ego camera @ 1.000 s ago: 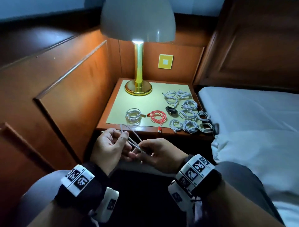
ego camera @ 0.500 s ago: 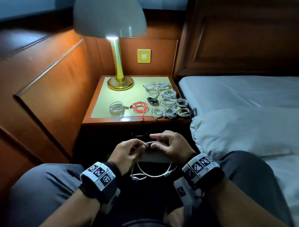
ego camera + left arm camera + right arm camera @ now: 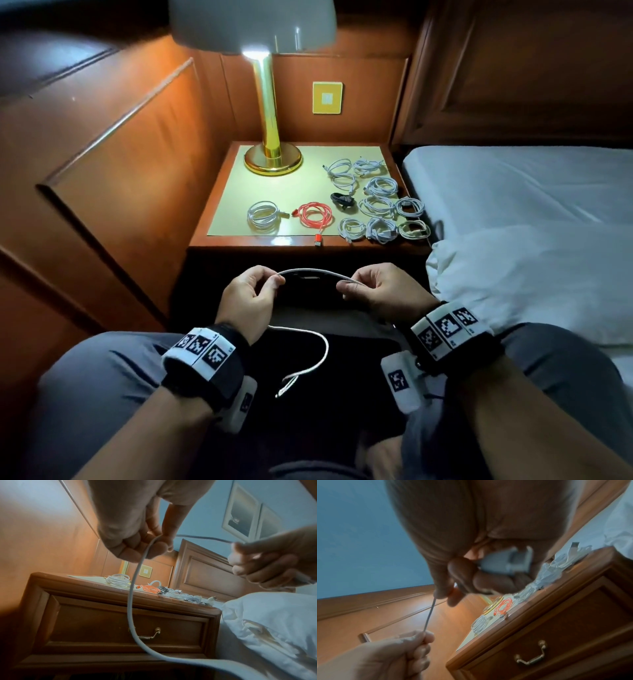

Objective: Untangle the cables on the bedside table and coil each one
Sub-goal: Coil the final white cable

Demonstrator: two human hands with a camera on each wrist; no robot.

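Note:
A white cable [image 3: 313, 272] arches between my two hands in front of the bedside table [image 3: 239, 240]. My left hand [image 3: 251, 294] pinches it at one end of the arch, and its loose tail [image 3: 317, 359] hangs down over my lap. My right hand [image 3: 371, 289] pinches the other end and holds the cable's plug [image 3: 505, 562] in its curled fingers. On the table lie a white coil [image 3: 263, 216], a red coil [image 3: 313, 216], a black coil [image 3: 342, 199] and several white coils [image 3: 378, 205].
A brass lamp [image 3: 272, 157] stands at the back of the table. A bed with a white pillow [image 3: 534, 277] lies to the right, wood panelling to the left. The table has a drawer with a brass handle [image 3: 145, 635].
My hands dropped from the table edge toward my lap, then moved apart, stretching the cable into an arch. The hanging loop has become a single loose tail.

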